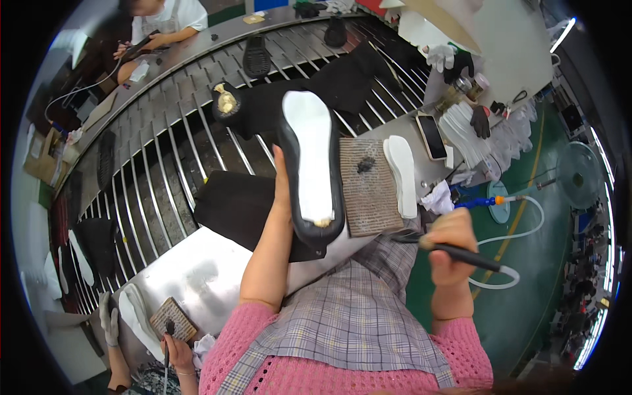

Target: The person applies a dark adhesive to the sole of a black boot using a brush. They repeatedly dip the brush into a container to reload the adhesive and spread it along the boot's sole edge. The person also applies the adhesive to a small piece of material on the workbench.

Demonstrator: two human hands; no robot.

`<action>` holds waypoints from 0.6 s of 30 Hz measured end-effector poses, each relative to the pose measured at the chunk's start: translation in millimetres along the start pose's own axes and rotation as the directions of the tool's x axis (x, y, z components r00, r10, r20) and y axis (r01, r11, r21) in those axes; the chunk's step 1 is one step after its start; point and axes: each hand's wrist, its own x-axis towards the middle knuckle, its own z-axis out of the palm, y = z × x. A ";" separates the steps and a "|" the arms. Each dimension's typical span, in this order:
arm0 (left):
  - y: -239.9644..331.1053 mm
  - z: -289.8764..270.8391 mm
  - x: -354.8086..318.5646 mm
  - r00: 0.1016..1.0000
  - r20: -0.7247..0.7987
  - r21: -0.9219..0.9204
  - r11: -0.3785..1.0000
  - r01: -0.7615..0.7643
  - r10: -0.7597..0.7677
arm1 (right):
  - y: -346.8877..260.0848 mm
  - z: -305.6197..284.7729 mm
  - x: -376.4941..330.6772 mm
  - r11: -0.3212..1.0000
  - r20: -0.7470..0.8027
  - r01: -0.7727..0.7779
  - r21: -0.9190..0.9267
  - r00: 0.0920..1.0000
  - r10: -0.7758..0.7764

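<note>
Fingers of the left hand [282, 181] held a black shoe [318, 238], sole up, in front of the apron [329, 296]; most of them were hidden behind it. I had the right hand [453, 238] closed around a black-handled brush [471, 255], its dark tip well apart from the shoe, beside the ribbed pad [372, 204]. As I judged it, the white sole piece [312, 155] was already laid along the underside, while another white piece [401, 176] lay loose on the pad, unused. Whether anything had been brushed on, I couldn't tell. Blur softened the right hand and brush tip, and the rim cut off a co-worker [168, 23].
</note>
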 end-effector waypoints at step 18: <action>303.1 70.0 -167.0 -0.149 -0.044 0.550 -0.101 -0.829 0.988 | 62.2 1.3 -10.7 0.963 -0.335 -0.192 0.190 0.909 0.248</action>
